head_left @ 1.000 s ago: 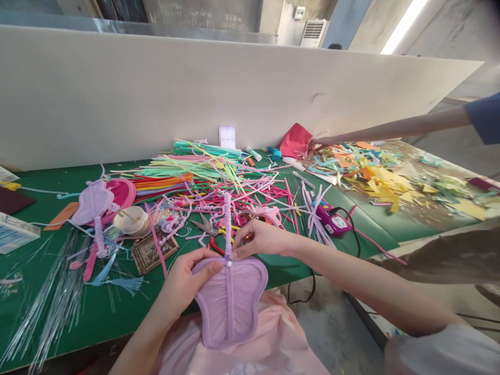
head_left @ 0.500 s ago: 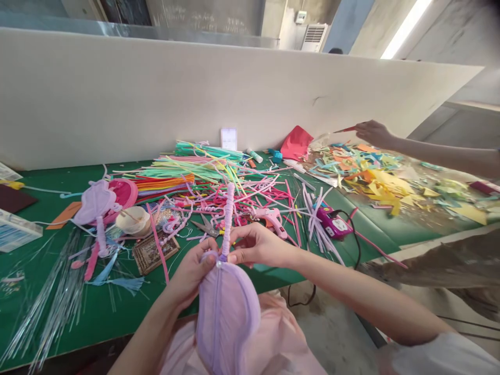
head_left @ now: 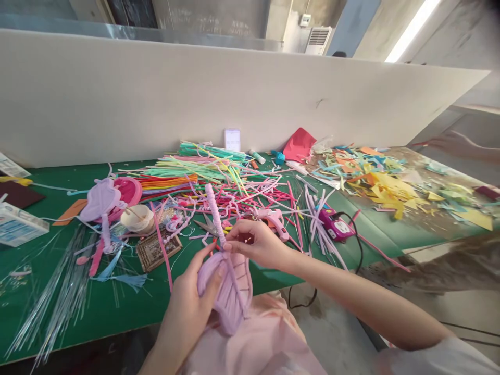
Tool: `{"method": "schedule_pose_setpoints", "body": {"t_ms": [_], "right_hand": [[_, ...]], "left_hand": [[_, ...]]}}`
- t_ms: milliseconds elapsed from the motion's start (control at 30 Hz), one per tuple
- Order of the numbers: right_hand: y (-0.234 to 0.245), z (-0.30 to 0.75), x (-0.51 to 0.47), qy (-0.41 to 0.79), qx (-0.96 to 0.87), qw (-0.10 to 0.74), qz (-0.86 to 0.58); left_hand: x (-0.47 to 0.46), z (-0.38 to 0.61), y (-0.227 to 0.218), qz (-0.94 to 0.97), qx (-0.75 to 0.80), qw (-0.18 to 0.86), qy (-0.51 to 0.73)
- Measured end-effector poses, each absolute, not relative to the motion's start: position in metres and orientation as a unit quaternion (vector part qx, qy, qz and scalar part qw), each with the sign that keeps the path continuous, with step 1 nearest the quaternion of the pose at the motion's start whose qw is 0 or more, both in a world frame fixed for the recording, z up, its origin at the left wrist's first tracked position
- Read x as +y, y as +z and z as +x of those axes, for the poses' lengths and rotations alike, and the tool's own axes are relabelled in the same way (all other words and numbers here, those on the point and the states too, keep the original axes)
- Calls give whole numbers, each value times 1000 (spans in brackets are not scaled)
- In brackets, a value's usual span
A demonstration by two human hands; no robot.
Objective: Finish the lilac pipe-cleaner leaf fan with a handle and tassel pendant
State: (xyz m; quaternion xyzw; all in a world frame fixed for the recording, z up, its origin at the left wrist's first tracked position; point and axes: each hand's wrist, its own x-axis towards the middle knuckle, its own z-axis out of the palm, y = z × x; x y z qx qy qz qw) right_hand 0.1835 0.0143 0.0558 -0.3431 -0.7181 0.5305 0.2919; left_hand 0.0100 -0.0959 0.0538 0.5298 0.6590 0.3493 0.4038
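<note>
My left hand (head_left: pixel 195 299) grips a lilac fan-shaped craft piece (head_left: pixel 234 291) made of wound thread, held over my lap at the table's front edge. The piece is turned edge-on and tilted. Its twisted lilac pipe-cleaner handle (head_left: pixel 214 212) sticks up and leans left. My right hand (head_left: pixel 255 244) pinches the base of that handle, where it joins the fan. Both hands are closed on the piece.
The green table (head_left: pixel 117 307) holds a heap of coloured pipe cleaners (head_left: pixel 219 177), scissors (head_left: pixel 209 226), a pink glue gun (head_left: pixel 273 219), a purple device with a black cord (head_left: pixel 336 226), a second lilac fan (head_left: pixel 99 200) and paper scraps (head_left: pixel 383 179). Another person's blurred hand (head_left: pixel 453 141) is far right.
I have turned the fan from flat-on to edge-on, and its handle now leans left. The other person's hand has drawn back from the red paper to the far right.
</note>
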Motion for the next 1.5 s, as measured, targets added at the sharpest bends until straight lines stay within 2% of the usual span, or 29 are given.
{"method": "schedule_pose_setpoints", "body": {"t_ms": [167, 400, 633, 800, 1033, 1267, 1400, 1500], "right_hand": [[55, 189, 23, 621, -670, 207, -350], [55, 186, 13, 659, -633, 128, -385], [55, 186, 25, 585, -722, 117, -350], [54, 189, 39, 649, -712, 89, -254], [43, 183, 21, 742, -608, 172, -222], [41, 178, 7, 752, -604, 177, -193], [45, 174, 3, 730, -629, 207, -168], [47, 174, 1, 695, -644, 249, -202]], "left_hand": [[-81, 0, 54, 563, 636, 396, 348], [-85, -9, 54, 581, 618, 424, 318], [-78, -20, 38, 545, 575, 509, 336], [-61, -26, 31, 519, 513, 579, 363], [-57, -18, 40, 506, 460, 605, 409], [-59, 3, 26, 437, 436, 634, 466], [-53, -1, 23, 459, 471, 572, 490], [-70, -12, 37, 494, 504, 483, 518]]}}
